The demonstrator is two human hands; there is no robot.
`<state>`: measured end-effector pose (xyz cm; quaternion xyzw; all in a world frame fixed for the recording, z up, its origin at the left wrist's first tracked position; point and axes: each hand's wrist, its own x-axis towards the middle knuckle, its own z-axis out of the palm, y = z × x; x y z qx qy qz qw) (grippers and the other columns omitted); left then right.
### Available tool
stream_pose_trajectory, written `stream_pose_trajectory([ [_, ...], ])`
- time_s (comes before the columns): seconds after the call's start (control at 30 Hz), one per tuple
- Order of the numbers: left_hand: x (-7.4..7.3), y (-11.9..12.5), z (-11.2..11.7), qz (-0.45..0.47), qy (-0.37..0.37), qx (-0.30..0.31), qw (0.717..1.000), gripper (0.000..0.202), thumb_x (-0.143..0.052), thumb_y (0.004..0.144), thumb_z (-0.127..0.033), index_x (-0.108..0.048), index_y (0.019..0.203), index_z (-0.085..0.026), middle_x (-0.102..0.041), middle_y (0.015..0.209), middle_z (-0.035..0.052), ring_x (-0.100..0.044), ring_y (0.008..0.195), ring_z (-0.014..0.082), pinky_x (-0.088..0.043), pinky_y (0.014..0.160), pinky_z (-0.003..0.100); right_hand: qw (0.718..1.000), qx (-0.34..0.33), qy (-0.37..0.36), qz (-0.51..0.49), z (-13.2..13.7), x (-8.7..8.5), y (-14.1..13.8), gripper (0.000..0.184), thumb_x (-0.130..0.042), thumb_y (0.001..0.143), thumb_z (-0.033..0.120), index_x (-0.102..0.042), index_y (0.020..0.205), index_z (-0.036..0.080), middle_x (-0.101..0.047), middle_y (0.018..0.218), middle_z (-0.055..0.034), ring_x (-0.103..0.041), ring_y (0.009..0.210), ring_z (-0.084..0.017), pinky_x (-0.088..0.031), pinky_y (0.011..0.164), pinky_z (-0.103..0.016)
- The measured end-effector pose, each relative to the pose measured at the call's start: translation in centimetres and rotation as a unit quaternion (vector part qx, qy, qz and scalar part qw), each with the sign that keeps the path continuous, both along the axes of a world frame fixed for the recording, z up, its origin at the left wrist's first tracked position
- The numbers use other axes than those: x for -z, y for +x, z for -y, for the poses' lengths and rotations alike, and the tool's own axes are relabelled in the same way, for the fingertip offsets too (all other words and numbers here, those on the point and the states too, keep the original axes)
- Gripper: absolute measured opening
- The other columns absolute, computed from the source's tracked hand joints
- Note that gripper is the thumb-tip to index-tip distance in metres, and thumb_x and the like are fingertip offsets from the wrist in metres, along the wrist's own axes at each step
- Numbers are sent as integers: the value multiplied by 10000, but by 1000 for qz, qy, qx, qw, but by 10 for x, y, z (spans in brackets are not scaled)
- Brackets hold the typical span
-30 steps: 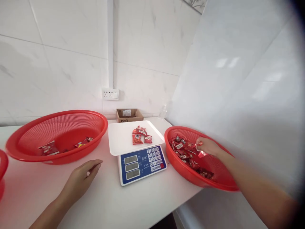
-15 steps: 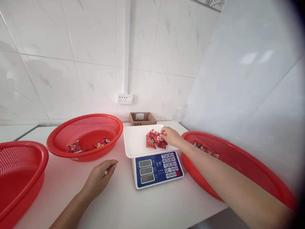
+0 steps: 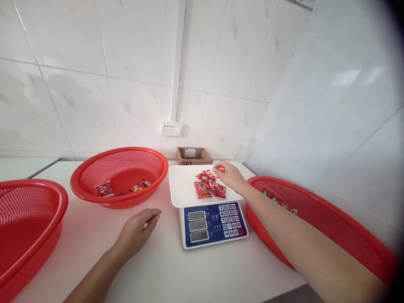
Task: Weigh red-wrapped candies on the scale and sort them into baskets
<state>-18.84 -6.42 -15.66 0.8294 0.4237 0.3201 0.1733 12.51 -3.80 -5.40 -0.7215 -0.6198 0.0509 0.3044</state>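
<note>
My right hand point(image 3: 230, 176) is over the back right of the scale's white weighing tray point(image 3: 179, 185), its fingers closed on a small red snack packet point(image 3: 221, 169), mostly hidden by the fingers. Several red snack packets point(image 3: 203, 190) lie in a loose pile on the tray, just left of and below that hand. The scale point(image 3: 214, 225) has a blue front panel with three displays and a keypad. My left hand point(image 3: 137, 231) hovers or rests near the white table, left of the scale. Its fingers are curled, thumb close to the fingertips, with nothing visible in them.
A red mesh basket point(image 3: 91, 195) behind my left hand holds several packets. Another red basket point(image 3: 34, 240) stands at the far left. Under my right forearm, a third red basket point(image 3: 268, 242) contains small packets. Behind the scale is a cardboard box point(image 3: 195, 156) against the tiled wall.
The view has shifted, so the scale and baskets sit a little further right. My right hand has lifted slightly toward the back of the tray. The pile of packets looks more spread out.
</note>
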Motion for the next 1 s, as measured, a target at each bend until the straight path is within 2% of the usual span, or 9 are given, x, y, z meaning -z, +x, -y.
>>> stream_pose_trajectory([
  [0.13, 1, 0, 1, -2, -8, 0, 1000, 261, -381, 874, -349, -593, 968, -228, -665, 907, 22, -616, 764, 150, -488, 634, 223, 994, -3, 7, -105, 8, -8, 5, 210, -467, 824, 386, -554, 868, 199, -671, 841, -22, -619, 592, -112, -445, 563, -229],
  [0.27, 0, 1, 1, -1, -10, -4, 1000, 260, -384, 875, -348, -593, 973, -227, -664, 884, 15, -612, 741, 143, -481, 626, 222, 995, 10, -28, -92, 13, -3, 9, 280, -424, 848, 427, -562, 877, 185, -688, 803, -40, -597, 525, -98, -440, 539, -224],
  [0.43, 0, 1, 1, 1, 0, -1, 1000, 247, -389, 875, -336, -594, 963, -230, -664, 875, 13, -612, 732, 146, -481, 614, 226, 995, 48, -43, -76, 7, 12, 20, 362, -429, 834, 477, -572, 985, 181, -672, 999, -87, -642, 815, -183, -469, 712, -301],
  [0.53, 0, 1, 1, 6, 7, 0, 1000, 231, -399, 872, -324, -594, 956, -232, -665, 875, 13, -612, 736, 147, -480, 610, 226, 997, 33, -45, -52, 5, 16, 21, 475, -467, 808, 505, -535, 1132, 165, -602, 1169, -133, -563, 1057, -240, -418, 876, -371],
  [0.67, -1, 0, 1, 9, 4, -2, 1000, 217, -413, 870, -319, -592, 957, -234, -661, 856, 8, -606, 719, 140, -475, 606, 224, 994, 2, 93, -54, 25, 4, 8, 396, -477, 826, 439, -554, 1110, 174, -606, 1171, -111, -539, 1097, -224, -413, 911, -380],
  [0.83, 1, 1, 0, 16, 3, -3, 1000, 210, -421, 871, -311, -586, 976, -233, -654, 855, 1, -599, 730, 130, -471, 621, 222, 939, -5, 340, -41, 95, -9, -14, 219, -481, 854, 302, -586, 1034, 233, -668, 984, -37, -615, 927, -181, -476, 816, -371],
  [0.87, 2, 1, 0, 18, 3, -2, 1000, 209, -422, 872, -309, -585, 978, -234, -653, 862, 1, -599, 739, 130, -471, 622, 222, 918, 6, 397, -20, 111, -5, -16, 186, -507, 838, 264, -607, 990, 226, -673, 904, -37, -622, 873, -185, -480, 792, -375],
  [0.93, 3, 1, 0, 19, 5, -2, 1000, 204, -423, 872, -303, -584, 976, -233, -653, 864, 1, -601, 743, 130, -471, 616, 220, 877, -48, 477, -7, 138, 12, -15, 149, -533, 810, 216, -637, 916, 218, -659, 761, -26, -620, 709, -180, -495, 644, -349],
  [1.0, 3, 2, 0, 19, 9, -1, 1000, 200, -426, 871, -300, -586, 969, -231, -654, 850, 0, -601, 730, 129, -472, 605, 218, 853, -103, 509, -43, 158, 39, -13, 151, -542, 795, 218, -636, 912, 201, -633, 697, -23, -594, 615, -178, -480, 553, -342],
])
